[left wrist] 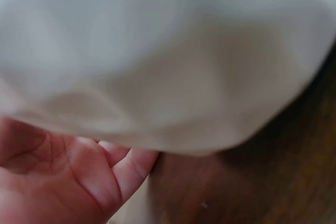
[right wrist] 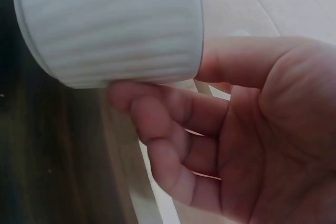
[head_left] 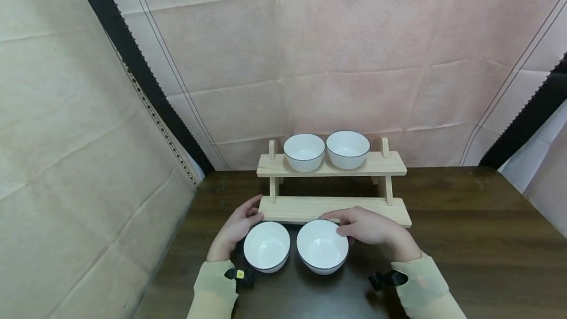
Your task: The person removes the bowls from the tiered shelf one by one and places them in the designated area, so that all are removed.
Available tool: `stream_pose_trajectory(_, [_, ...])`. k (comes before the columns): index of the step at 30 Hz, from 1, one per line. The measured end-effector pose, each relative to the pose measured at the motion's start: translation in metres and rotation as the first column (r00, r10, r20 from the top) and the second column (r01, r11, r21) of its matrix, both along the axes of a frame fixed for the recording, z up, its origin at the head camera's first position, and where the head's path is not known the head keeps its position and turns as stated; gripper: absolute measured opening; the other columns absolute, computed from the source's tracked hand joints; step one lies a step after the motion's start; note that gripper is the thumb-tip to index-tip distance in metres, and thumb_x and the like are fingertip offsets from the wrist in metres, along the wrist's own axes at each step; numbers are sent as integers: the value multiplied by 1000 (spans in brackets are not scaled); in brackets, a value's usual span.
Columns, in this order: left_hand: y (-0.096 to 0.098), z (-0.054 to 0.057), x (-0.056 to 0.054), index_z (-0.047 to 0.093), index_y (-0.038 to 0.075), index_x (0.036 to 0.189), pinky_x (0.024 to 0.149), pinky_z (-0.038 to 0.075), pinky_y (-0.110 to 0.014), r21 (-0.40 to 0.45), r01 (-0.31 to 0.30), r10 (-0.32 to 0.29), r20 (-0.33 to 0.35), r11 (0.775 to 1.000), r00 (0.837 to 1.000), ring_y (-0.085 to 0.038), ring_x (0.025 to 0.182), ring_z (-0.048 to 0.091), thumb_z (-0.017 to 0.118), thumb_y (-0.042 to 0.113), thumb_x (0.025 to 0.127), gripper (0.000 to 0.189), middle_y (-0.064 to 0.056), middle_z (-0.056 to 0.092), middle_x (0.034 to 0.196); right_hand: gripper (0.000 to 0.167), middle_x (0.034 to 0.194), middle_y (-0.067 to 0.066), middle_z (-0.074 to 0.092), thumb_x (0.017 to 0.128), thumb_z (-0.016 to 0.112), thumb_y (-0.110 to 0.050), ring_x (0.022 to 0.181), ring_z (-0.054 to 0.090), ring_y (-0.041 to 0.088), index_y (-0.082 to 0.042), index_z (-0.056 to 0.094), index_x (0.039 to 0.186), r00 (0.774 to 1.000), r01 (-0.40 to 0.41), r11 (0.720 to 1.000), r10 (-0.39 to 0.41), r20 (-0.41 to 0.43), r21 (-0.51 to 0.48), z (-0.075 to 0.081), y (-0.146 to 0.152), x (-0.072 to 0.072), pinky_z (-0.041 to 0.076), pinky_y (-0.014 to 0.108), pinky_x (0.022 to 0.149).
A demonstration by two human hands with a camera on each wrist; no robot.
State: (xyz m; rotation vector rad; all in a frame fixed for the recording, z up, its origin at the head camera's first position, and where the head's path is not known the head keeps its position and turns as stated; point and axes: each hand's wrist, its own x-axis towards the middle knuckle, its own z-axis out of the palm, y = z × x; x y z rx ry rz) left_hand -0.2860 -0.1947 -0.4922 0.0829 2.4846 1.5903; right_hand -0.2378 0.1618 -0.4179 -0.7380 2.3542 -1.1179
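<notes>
Two white bowls with dark rims stand near each other in front of a two-tier wooden rack point(head_left: 292, 207). My right hand point(head_left: 365, 225) grips the right bowl point(head_left: 322, 245) at its right side. In the right wrist view, curled fingers point(right wrist: 168, 124) and the thumb meet the ribbed outside of that bowl point(right wrist: 110, 30). Beside the left bowl point(head_left: 267, 246), my left hand point(head_left: 241, 223) reaches to the left end of the lower shelf, fingers extended. The left wrist view has a blurred bowl point(left wrist: 157, 66) covering part of this hand point(left wrist: 68, 182).
On the rack's upper shelf point(head_left: 274, 166) sit two more white bowls, the left one point(head_left: 304, 151) close beside the right one point(head_left: 348, 149). Under everything is a dark wooden table point(head_left: 478, 240). Pale cloth point(head_left: 354, 53) hangs behind and on the left.
</notes>
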Motion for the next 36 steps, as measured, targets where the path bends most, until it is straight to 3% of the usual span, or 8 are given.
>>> stream_pose_trajectory(6, [0, -1, 0, 38, 35, 141, 91, 42, -44, -2, -1, 1, -8, 1000, 1000, -20, 104, 57, 58, 34, 91, 53, -4, 63, 113, 41, 87, -5, 67, 93, 54, -12, 65, 59, 22, -32, 56, 128, 1000, -13, 1000, 13, -1, 25, -1, -6, 2, 50, 38, 60])
stream_pose_trajectory(13, [0, -2, 0, 39, 37, 140, 91, 42, -44, 1, -1, 1, -4, 1000, 1000, -20, 104, 56, 59, 33, 91, 53, -3, 63, 112, 42, 72, -3, 61, 92, 53, -11, 61, 59, 24, -30, 55, 130, 1000, -11, 998, 12, -19, 64, -4, -11, 4, 47, 30, 54])
stream_pose_trajectory(22, [0, -3, -1, 38, 37, 140, 89, 42, -42, -3, 3, -3, -7, 1000, 1000, -20, 102, 57, 58, 33, 92, 53, -4, 63, 111, 42, 69, 0, 57, 93, 53, -14, 64, 59, 30, -34, 54, 130, 999, 4, 994, 0, -32, 112, -8, -14, 4, 44, 30, 53])
stream_pose_trajectory(27, [0, -2, 0, 38, 38, 139, 90, 42, -42, -9, 1, -1, -2, 1000, 1000, -20, 102, 57, 58, 33, 92, 52, -3, 63, 111, 41, 72, -2, 57, 94, 53, -16, 63, 58, 26, -38, 54, 129, 999, 5, 991, 1, -45, 131, -10, -15, 4, 44, 30, 54])
stream_pose_trajectory(36, [0, 0, -1, 37, 36, 141, 89, 43, -43, 4, 4, -4, -1, 1000, 1000, -19, 100, 59, 57, 33, 93, 52, -3, 63, 112, 41, 56, -7, 41, 96, 51, -21, 45, 40, 10, -41, 50, 132, 991, 1, 978, 27, -134, 210, -10, -18, 1, 40, 27, 51])
